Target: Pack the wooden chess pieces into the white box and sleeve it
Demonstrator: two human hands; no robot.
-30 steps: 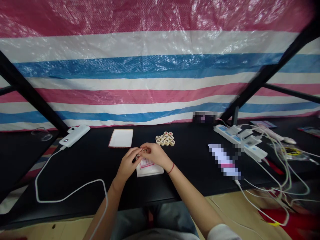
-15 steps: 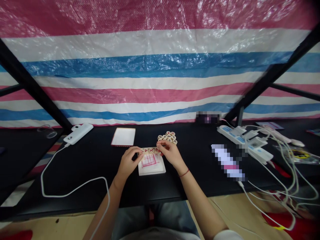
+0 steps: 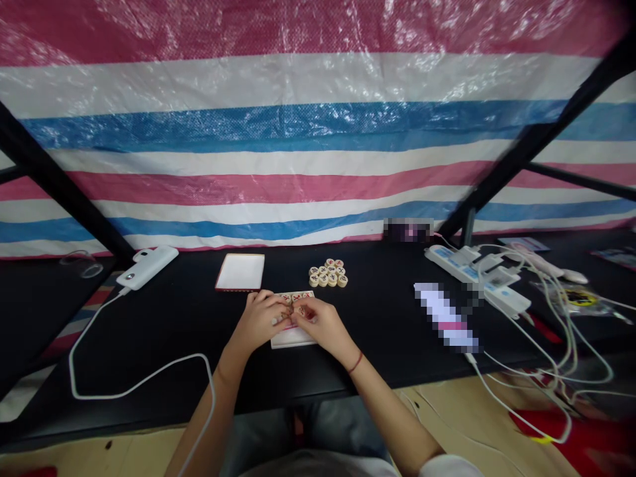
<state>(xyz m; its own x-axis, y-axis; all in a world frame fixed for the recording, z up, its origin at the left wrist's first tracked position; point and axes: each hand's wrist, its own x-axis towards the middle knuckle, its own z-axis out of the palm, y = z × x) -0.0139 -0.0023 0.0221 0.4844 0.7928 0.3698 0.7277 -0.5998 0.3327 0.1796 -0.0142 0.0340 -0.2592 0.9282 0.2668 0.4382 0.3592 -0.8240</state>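
Round wooden pieces with red characters [image 3: 297, 297] form a row along the back of a shallow white box [image 3: 293, 337]. Over the box's left side is my left hand [image 3: 261, 321], its fingers closed near the middle of the box; what they touch is too small to tell. My right hand [image 3: 320, 321] pinches a round wooden piece [image 3: 301, 311] just in front of the row, its fingertips touching those of my left hand. Behind my right hand, several more round pieces [image 3: 328, 273] with black or red characters lie grouped on the black table [image 3: 377, 344].
An open box lid [image 3: 241, 272] lies at the back left. Farther left is a white power bank [image 3: 148, 267] with a cable looping forward. At the right are a blurred-out phone [image 3: 447, 318], a power strip [image 3: 477, 281] and tangled white cables.
My right hand has moved left and forward from the box's right corner, now holding a piece beside my left hand. My left hand has shifted inward over the box. The view has shifted slightly.
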